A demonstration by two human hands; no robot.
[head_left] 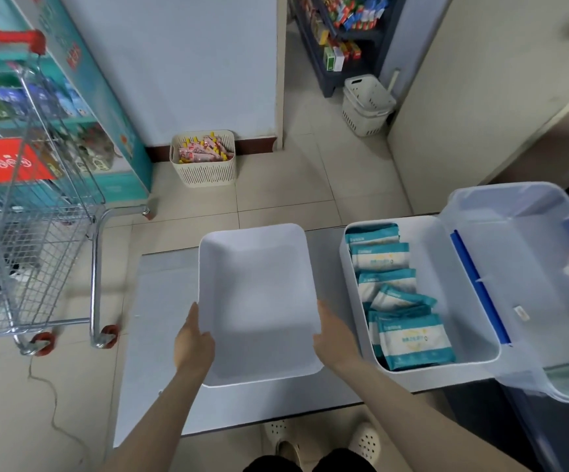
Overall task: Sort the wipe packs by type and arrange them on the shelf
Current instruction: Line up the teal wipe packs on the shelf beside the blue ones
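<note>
both hands clamp an empty white bin (254,230) standing on the low grey bench (160,301). the left hand (192,338) grips the bin's left wall near its near corner, thumb lying up along the rim. the right hand (335,338) grips the right wall at the same height, thumb on the rim. the rest of the fingers of both are hidden behind the bin's walls.

just to the right on the same bench, apart from the first, stands a second white bin (446,267). the teal-and-white wipe packs (412,338) sit in its left half, in a rough row from far end to near end, most upright or leaning, one tilted across the middle. beside that bin, further right, is a clear plastic storage box (531,250) with a blue strip (477,284) along its left side; its contents are too blurred to tell.

on the tiled floor to the left stands a wire shopping cart (38,250) with red trim. against the far wall is a cream basket (204,172) holding pink packets. further back are stacked cream baskets (366,103) beside a dark shelf (337,46) of small boxed goods.
</note>
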